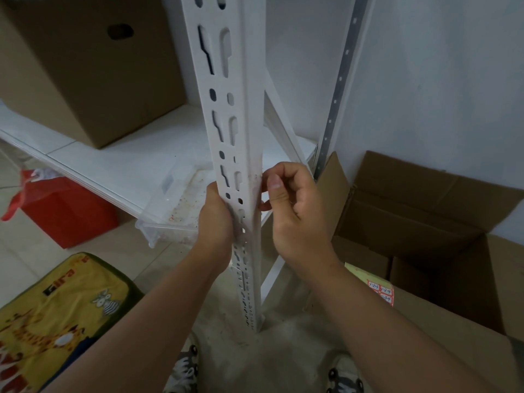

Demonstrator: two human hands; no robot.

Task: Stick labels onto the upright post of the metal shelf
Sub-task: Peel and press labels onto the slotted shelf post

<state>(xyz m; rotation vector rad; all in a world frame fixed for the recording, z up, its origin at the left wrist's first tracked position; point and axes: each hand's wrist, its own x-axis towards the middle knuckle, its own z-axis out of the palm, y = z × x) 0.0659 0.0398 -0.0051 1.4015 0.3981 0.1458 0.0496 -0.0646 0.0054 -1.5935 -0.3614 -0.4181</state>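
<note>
White wall and pale floor tiles back the shelf's upright post, which rises between both hands. Left hand wraps the post's slotted face; right hand, fingers curled, pinches at its corner edge. An open cardboard box with a label sheet crowds the right; a clear plastic bin sits left.

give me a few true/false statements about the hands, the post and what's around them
1. The left hand grips the white upright post. True.
2. The right hand rests in the open cardboard box. False: its fingers are curled at the post's right edge.
3. A closed cardboard box stands on the shelf board. True.
4. The red bag sits on top of the shelf. False: it is on the floor beneath it.
5. A sheet of red-bordered labels lies on a box flap at the right. True.
</note>
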